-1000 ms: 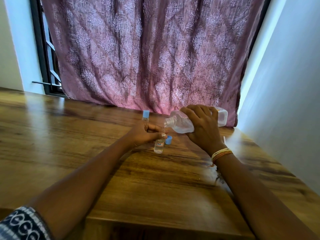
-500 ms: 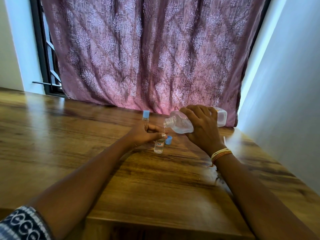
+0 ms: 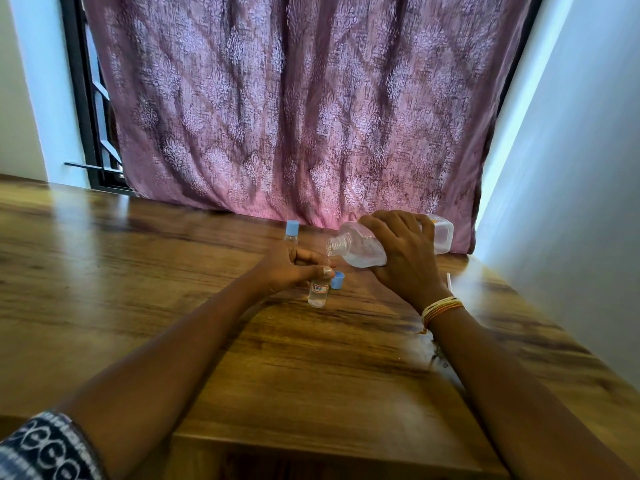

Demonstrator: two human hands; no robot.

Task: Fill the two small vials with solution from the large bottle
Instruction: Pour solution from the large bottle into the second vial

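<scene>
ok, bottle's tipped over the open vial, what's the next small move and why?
Probably hold the pour a little longer, then tip the large bottle back upright. Its mouth sits just above the open vial that the left hand pinches, and the capped vial behind is not yet opened.

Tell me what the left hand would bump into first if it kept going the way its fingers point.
The left hand grips the open vial, fingers pointing right. Just past them lies the loose blue cap, probably first; the tilted large bottle is higher up. Depth is uncertain.

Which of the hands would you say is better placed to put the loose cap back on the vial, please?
Left, probably: the left hand already holds the vial beside the cap, while the right hand holds the tilted bottle.
</scene>
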